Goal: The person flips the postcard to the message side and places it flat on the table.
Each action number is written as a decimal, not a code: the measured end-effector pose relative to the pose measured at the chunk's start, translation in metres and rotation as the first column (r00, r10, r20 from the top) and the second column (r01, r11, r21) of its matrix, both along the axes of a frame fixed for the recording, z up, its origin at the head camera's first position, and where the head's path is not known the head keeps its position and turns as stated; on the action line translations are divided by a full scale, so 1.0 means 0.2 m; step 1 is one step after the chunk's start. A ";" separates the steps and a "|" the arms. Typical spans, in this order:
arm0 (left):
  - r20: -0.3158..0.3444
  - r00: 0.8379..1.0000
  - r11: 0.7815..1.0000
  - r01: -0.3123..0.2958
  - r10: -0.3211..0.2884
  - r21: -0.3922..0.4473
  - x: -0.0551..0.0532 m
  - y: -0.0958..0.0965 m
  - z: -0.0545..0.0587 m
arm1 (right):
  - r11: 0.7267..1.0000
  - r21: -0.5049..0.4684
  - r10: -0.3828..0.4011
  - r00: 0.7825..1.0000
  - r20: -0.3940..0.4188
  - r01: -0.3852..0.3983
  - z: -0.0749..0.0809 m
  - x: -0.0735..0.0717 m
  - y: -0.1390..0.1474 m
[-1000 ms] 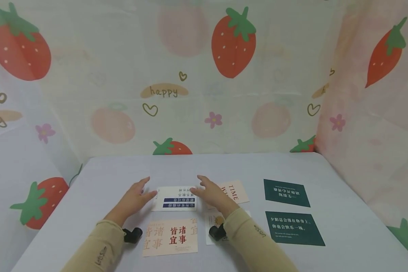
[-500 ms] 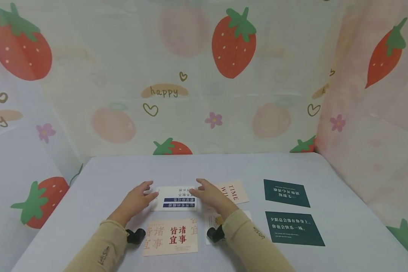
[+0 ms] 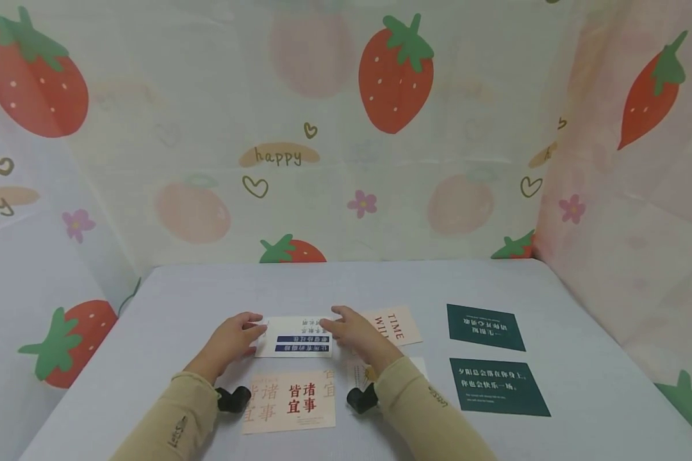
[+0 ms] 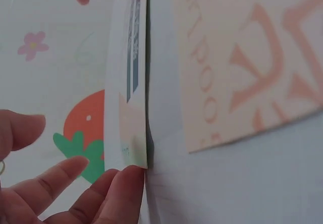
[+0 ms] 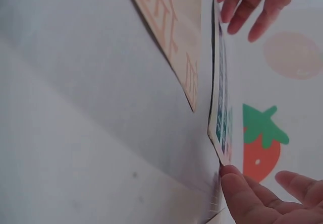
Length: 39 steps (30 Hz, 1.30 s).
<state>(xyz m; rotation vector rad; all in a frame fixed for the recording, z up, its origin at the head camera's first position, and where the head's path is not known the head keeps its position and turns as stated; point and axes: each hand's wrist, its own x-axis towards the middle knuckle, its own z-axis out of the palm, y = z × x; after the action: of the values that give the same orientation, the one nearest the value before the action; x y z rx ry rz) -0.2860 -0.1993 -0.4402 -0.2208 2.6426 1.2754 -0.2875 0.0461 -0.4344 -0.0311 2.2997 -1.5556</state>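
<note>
- Cream cloth (image 3: 207,96) printed with strawberries surrounds what we see.
- White table (image 3: 207,291) bears the cards.
- Left hand (image 3: 227,342): fingers loosely spread, gripping nothing, touching the left end of the white card (image 3: 294,337).
- Right hand (image 3: 362,334): fingers extended, gripping nothing, a fingertip against its right end.
- Between both hands, we find that white card, beyond the red-lettered card (image 3: 288,404).
- Two green cards (image 3: 500,387) lie well to the right.

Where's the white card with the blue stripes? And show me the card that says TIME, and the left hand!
White card (image 3: 296,339): head view, on its upper blue stripe.
TIME card (image 3: 396,326): head view, on the word TIME.
Left hand (image 3: 226,344): head view, on the back of the hand.
</note>
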 end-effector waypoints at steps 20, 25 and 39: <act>-0.012 1.000 1.000 -0.027 0.027 -0.005 -0.01 0.00 -0.02 | 1.000 0.023 -0.018 1.000 0.000 0.018 0.00 0.00 0.00; -0.036 0.999 1.000 -0.017 0.017 -0.005 -0.02 0.00 -0.03 | 1.000 0.015 -0.019 1.000 0.005 0.019 0.00 0.00 0.00; -0.054 0.998 1.000 -0.026 0.026 0.007 -0.02 0.00 -0.03 | 0.999 0.013 -0.041 0.999 0.020 0.041 0.00 0.00 0.00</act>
<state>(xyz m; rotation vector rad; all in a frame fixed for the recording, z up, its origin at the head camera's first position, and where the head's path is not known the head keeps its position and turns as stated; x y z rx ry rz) -0.2906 -0.1985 -0.4459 -0.2235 2.6886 1.3156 -0.2871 0.0466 -0.4351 0.0355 2.3082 -1.5537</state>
